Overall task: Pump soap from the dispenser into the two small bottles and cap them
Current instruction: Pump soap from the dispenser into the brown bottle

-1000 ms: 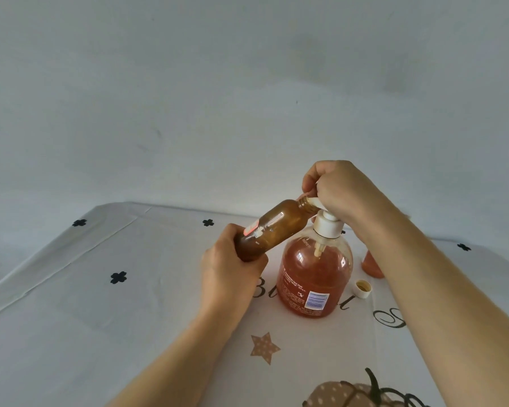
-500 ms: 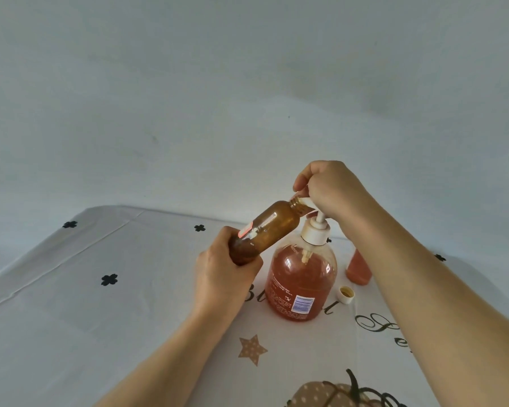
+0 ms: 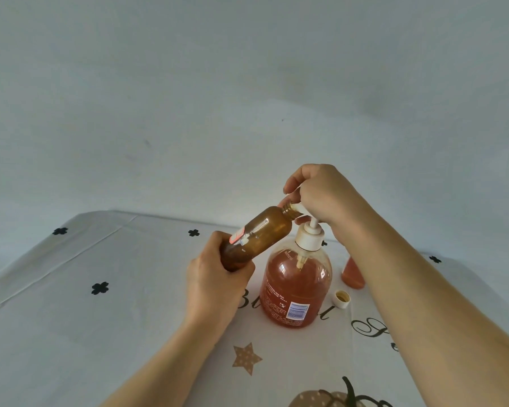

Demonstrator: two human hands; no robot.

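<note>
Two hands worked at the clear round soap dispenser [image 3: 296,289] mid-table: the left hand [image 3: 215,286] clenched a tilted amber plastic bottle [image 3: 256,236], mouth at the spout, while the right hand [image 3: 321,195] gripped the white pump head [image 3: 309,235]. Slow strokes and a steady mouth should prevent drips.

A white cloth-covered table [image 3: 71,333] fills the lower view, its cloth printed with small black clover marks [image 3: 100,288], a tan dotted star [image 3: 246,358], black cursive lettering [image 3: 373,327] and, at the near edge, part of a tan dotted pumpkin [image 3: 321,399]. Behind it rises a plain pale grey-blue wall [image 3: 188,98].
</note>
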